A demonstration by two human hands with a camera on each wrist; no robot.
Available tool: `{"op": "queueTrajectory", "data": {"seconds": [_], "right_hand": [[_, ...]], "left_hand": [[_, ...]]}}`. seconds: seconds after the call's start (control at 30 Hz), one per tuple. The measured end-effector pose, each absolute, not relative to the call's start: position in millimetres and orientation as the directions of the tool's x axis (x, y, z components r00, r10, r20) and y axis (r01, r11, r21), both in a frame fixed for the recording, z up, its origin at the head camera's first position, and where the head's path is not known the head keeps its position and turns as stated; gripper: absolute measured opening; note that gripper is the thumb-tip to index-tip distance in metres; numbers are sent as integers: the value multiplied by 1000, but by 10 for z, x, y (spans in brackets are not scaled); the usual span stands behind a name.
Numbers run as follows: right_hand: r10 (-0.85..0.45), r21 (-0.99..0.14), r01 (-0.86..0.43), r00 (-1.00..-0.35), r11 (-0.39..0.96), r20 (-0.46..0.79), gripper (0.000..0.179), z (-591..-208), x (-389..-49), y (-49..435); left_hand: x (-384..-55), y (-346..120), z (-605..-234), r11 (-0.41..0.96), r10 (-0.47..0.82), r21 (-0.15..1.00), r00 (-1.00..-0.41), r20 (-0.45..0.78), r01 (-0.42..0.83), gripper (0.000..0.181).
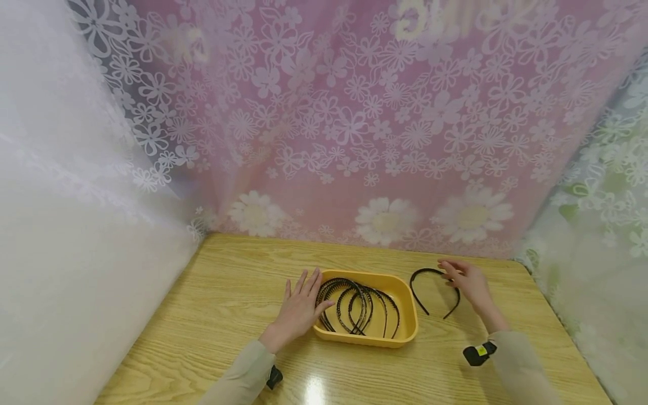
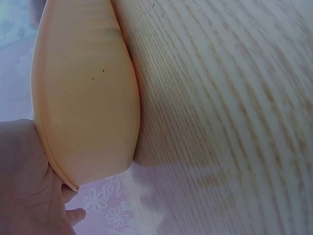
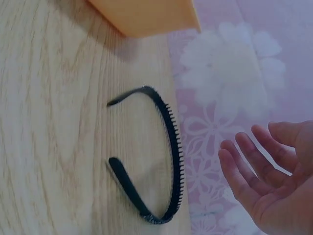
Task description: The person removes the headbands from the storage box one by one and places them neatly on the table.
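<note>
A black toothed headband lies on the table to the right of a yellow plastic bin. Over its right end hovers my right hand, fingers relaxed and spread. In the right wrist view a gap shows between that hand and the headband. My left hand rests against the bin's left end, fingers extended, thumb reaching over the rim. The left wrist view shows this hand touching the bin's rim. Inside the bin, several dark headbands overlap, mostly toward the left.
The wood-grain table carries the bin near its middle. Behind it hangs a pink floral curtain. Pale sheets close off the left side and the right side. A black wrist camera sits on the right sleeve.
</note>
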State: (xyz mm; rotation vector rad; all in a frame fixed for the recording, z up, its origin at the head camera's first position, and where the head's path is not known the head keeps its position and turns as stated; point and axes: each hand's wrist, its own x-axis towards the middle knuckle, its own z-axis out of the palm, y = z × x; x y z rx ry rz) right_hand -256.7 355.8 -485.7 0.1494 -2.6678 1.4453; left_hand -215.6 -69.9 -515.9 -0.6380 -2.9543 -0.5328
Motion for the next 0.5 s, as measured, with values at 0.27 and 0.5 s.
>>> {"op": "queueTrajectory", "data": {"seconds": [0.27, 0.5], "right_hand": [[-79, -837, -181, -983, 517, 164, 52, -4719, -2551, 3363], [-122, -839, -220, -975, 498, 184, 49, -4613, -2538, 3190]], "left_hand": [[-2159, -703, -5173, 858, 387, 307, -911, 143, 413, 77], [-2162, -700, -5180, 854, 390, 311, -909, 147, 417, 77]]}}
